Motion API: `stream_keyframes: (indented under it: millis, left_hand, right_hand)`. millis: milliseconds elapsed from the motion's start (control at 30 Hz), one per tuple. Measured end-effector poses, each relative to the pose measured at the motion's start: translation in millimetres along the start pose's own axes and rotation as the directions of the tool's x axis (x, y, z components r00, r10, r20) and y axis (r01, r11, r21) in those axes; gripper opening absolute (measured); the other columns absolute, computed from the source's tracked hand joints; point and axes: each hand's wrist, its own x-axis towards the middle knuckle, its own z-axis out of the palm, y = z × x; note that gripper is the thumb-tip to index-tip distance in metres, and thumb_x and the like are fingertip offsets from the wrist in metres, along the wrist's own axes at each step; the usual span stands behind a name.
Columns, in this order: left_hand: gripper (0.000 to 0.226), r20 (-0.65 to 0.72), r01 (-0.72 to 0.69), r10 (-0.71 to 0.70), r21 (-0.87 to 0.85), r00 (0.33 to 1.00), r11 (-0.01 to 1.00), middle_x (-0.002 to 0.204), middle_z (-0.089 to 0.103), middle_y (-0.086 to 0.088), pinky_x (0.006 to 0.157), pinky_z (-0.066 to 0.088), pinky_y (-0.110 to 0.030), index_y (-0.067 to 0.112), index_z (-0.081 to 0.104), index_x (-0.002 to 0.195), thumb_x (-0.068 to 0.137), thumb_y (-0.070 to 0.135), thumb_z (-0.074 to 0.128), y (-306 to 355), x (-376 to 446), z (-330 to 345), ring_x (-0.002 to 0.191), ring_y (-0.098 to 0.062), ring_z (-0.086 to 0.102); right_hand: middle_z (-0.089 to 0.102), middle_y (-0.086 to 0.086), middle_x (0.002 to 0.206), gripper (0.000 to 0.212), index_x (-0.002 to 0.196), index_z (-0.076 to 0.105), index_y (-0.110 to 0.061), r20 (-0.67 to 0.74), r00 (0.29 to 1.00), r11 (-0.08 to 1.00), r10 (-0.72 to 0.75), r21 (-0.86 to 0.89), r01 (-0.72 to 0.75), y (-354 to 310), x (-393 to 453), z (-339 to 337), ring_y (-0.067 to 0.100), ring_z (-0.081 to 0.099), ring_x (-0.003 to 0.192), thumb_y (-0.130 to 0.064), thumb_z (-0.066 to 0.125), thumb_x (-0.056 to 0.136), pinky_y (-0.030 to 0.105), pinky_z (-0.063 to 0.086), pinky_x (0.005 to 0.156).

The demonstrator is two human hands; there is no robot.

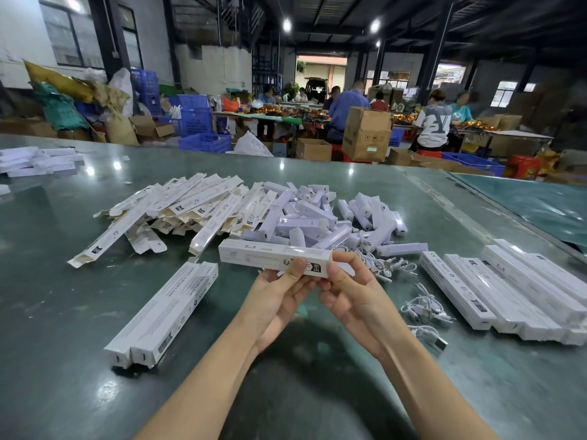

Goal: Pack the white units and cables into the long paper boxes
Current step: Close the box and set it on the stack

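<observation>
I hold one long white paper box (254, 255) level above the green table (63, 296). My left hand (279, 300) grips its right part from below, thumb on the front face. My right hand (352, 293) pinches the box's right end. Behind it lies a heap of white units (311, 217), with flat unfolded boxes (178, 208) piled to the left. Loose white cables (422, 308) lie to the right of my hands. Two closed boxes (165, 315) lie side by side at the near left, and a row of closed boxes (514, 290) lies at the right.
More white boxes (35, 161) lie at the table's far left edge. A second green table (540, 201) adjoins at the right. Beyond are cardboard cartons (365, 134), blue crates (205, 142) and several seated people (433, 122) at other tables.
</observation>
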Motion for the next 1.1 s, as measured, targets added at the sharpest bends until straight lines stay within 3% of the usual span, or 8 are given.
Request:
stream_keyframes:
  millis: [200,300,400,533,700,833,967,1100]
  left_hand:
    - [0.061,-0.001,-0.011,0.011,-0.078,1.0,0.997,0.103,0.074,-0.015,0.076,0.057,-0.025,0.011,0.075,0.096,0.044,0.031,0.1,-1,1,-1,0.09,-0.021,0.073]
    - [0.075,-0.018,0.006,-0.007,-0.046,1.0,0.999,0.103,0.074,-0.013,0.077,0.058,-0.026,0.009,0.069,0.105,0.041,0.035,0.1,1,1,1,0.087,-0.02,0.073]
    - [0.091,-0.062,0.052,-0.055,-0.05,0.997,0.997,0.102,0.074,-0.005,0.07,0.055,-0.021,0.009,0.059,0.12,0.044,0.04,0.097,6,1,4,0.079,-0.012,0.07]
    - [0.057,-0.166,0.101,-0.127,-0.155,0.978,0.983,0.117,0.07,-0.007,0.071,0.056,-0.025,0.014,0.061,0.123,0.079,0.051,0.061,19,1,-2,0.091,-0.018,0.067]
    - [0.047,-0.303,0.144,-0.202,-0.205,0.931,0.968,0.113,0.071,-0.01,0.096,0.051,-0.044,0.008,0.057,0.128,0.098,0.044,0.048,25,2,-10,0.099,-0.022,0.07]
    - [0.035,-0.284,0.197,-0.226,-0.127,0.932,0.972,0.097,0.075,-0.009,0.085,0.053,-0.041,0.009,0.065,0.112,0.099,0.037,0.049,23,-1,-3,0.089,-0.023,0.073]
    - [0.04,-0.272,0.234,-0.229,-0.014,0.934,0.972,0.122,0.067,-0.02,0.097,0.052,-0.048,0.005,0.06,0.126,0.098,0.034,0.052,19,-2,2,0.112,-0.032,0.066]
    - [0.039,-0.259,0.176,-0.151,0.077,0.954,0.981,0.117,0.068,-0.023,0.078,0.061,-0.036,0.003,0.058,0.127,0.093,0.023,0.06,16,-2,2,0.104,-0.032,0.07]
  right_hand:
    - [0.068,0.013,0.093,0.019,0.095,0.057,-0.01,-0.004,0.998,0.998,-0.058,0.032,0.059,7,2,-1,0.014,0.064,0.074,-0.01,0.063,0.077,0.02,0.051,0.061]
    - [0.067,0.011,0.09,0.021,0.093,0.058,-0.011,-0.014,0.995,0.995,-0.103,-0.017,0.102,9,2,-1,0.013,0.061,0.072,-0.013,0.067,0.074,0.019,0.049,0.059]
    - [0.064,0.004,0.081,0.03,0.095,0.058,-0.01,-0.005,0.966,0.938,-0.26,-0.239,0.251,4,3,-1,0.011,0.055,0.07,-0.019,0.072,0.07,0.021,0.044,0.061]
    - [0.064,0.008,0.09,0.021,0.094,0.069,-0.014,0.177,0.891,0.692,-0.418,-0.573,0.439,-4,1,-2,0.012,0.058,0.079,-0.012,0.079,0.075,0.022,0.047,0.069]
    - [0.068,0.007,0.1,0.015,0.085,0.076,-0.016,0.213,0.94,0.674,-0.267,-0.656,0.34,6,-2,5,0.026,0.064,0.094,-0.025,0.073,0.073,0.04,0.051,0.082]
    - [0.069,-0.001,0.095,0.012,0.092,0.073,-0.024,0.183,0.945,0.611,-0.27,-0.726,0.315,15,-2,5,0.015,0.063,0.083,-0.028,0.074,0.081,0.048,0.052,0.08]
    - [0.065,0.0,0.089,0.017,0.1,0.072,-0.029,0.155,0.939,0.601,-0.307,-0.734,0.317,18,1,1,0.017,0.061,0.079,-0.023,0.074,0.084,0.04,0.051,0.074]
    - [0.063,-0.004,0.082,0.024,0.106,0.068,-0.034,0.147,0.945,0.593,-0.293,-0.747,0.3,19,3,-3,0.019,0.06,0.073,-0.027,0.071,0.083,0.036,0.049,0.069]
